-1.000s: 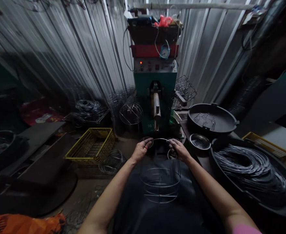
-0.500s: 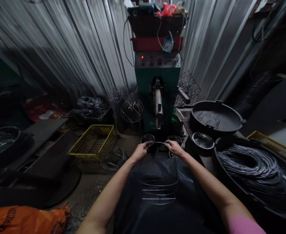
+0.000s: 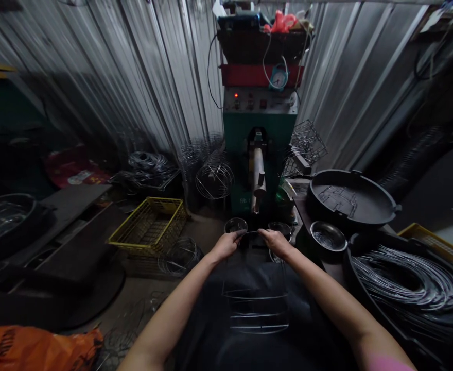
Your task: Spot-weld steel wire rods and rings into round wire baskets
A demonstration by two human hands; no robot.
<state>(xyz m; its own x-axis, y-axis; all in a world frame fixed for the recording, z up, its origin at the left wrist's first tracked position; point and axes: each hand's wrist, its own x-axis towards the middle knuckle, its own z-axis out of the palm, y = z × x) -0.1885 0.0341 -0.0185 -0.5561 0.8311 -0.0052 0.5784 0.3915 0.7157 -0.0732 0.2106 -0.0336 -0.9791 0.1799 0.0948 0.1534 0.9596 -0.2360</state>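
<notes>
My left hand [image 3: 228, 245] and my right hand [image 3: 275, 243] face each other in front of a green machine, fingers pinched on a thin wire. A short curved stretch of that wire shows between them. It looks like the top edge of a wire frame [image 3: 258, 298], whose rungs and thin side wires hang over a dark apron [image 3: 211, 319]. Much of the frame is hard to see against the apron. Just above my hands is the tip of the machine's metal arm [image 3: 258, 170].
The green machine [image 3: 236, 134] has a lit red lamp. To the left stand a yellow crate [image 3: 149, 242] and a round wire basket [image 3: 180, 255]. On the right are a black pan [image 3: 365, 206], a small metal bowl [image 3: 329, 237] and a tub holding coiled wire [image 3: 415, 278].
The camera view has turned a little left, so the machine and pans appear farther right. My hands have come slightly closer together, still holding the wire frame.
</notes>
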